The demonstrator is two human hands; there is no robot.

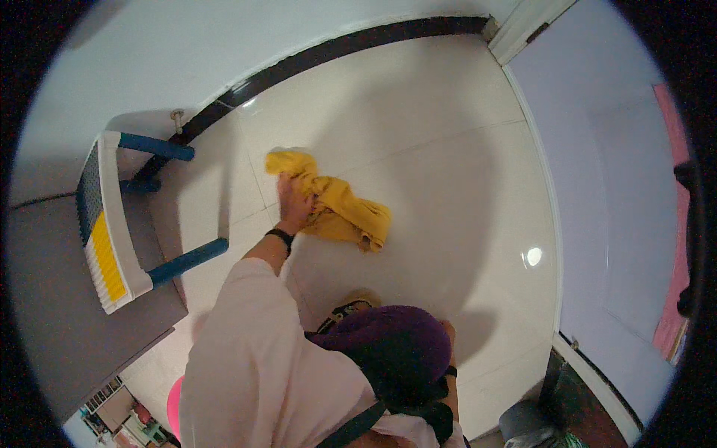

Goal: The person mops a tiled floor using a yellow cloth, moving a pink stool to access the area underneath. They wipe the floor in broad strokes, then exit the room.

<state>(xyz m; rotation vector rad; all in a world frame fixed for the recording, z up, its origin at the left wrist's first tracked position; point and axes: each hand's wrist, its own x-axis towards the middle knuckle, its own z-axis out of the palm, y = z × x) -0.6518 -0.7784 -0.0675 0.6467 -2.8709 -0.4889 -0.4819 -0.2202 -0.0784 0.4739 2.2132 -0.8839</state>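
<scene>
A yellow cloth point(341, 204) lies bunched and folded on the pale tiled floor point(448, 185). My left hand point(294, 201) presses down on its left part, with the fingers curled into the fabric. A black band circles that wrist. My right hand point(448, 330) is at the far side of my purple-clad knee point(403, 336) and mostly hidden by it, so its fingers cannot be made out. Beside the knee, part of my shoe point(350, 311) shows on the tiles.
Left of the cloth stands a plastic stool point(131, 241) with blue legs, near a grey cabinet point(50, 269). A dark skirting board point(358, 47) runs along the white wall. At the right is a pale door point(594, 185). A grey bundle point(521, 420) sits at lower right, a pink object point(175, 406) at lower left.
</scene>
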